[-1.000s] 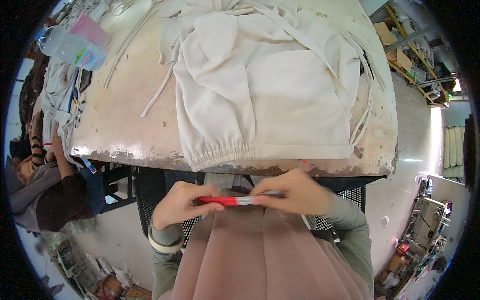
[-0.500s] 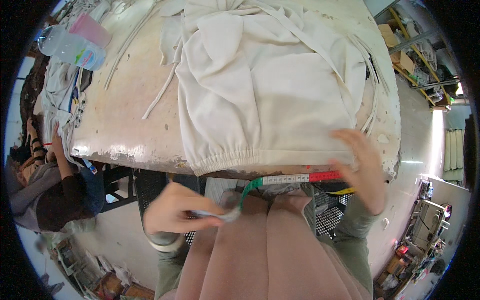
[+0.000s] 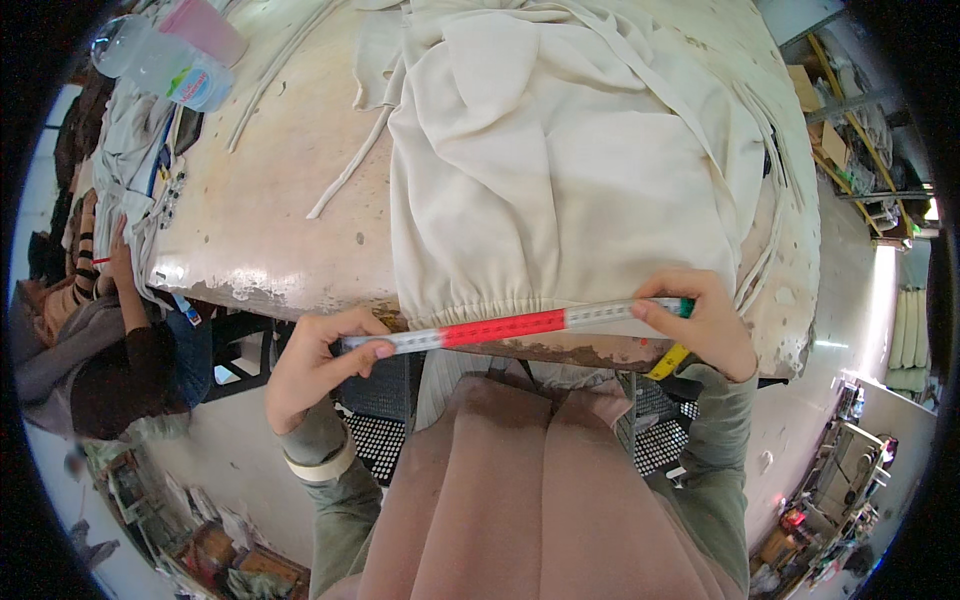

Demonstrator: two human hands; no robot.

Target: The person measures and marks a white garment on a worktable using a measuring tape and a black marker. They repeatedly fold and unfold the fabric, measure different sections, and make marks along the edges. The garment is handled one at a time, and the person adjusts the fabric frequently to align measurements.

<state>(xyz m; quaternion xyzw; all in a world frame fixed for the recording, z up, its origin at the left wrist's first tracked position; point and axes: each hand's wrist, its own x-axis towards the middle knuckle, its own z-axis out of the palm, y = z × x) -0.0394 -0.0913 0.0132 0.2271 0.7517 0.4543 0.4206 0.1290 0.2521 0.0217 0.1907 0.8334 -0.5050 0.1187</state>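
Observation:
A tape measure [image 3: 502, 326] with white, red, green and yellow sections is stretched between my hands at the table's front edge. My left hand [image 3: 335, 365] pinches its white part on the left. My right hand [image 3: 695, 320] pinches it near a green part on the right, with a yellow length hanging below. Just beyond the tape lies a cream garment [image 3: 575, 190], its gathered elastic band along the edge, partly hidden behind the tape. Long cream ties [image 3: 350, 160] lie beside the garment on the worn, pale table [image 3: 260, 200].
A clear bottle [image 3: 200, 85] and pink cup [image 3: 210, 30] stand at the back left, by piled fabric [image 3: 135, 140]. A co-worker [image 3: 95, 370] is at the far left, a hand on fabric. Shelving [image 3: 845, 135] and a cluttered bench [image 3: 840, 485] are at the right.
The bunched tape is now drawn out straight between my hands. Both hands have moved up toward the table edge and apart, my left hand leftward and my right hand rightward.

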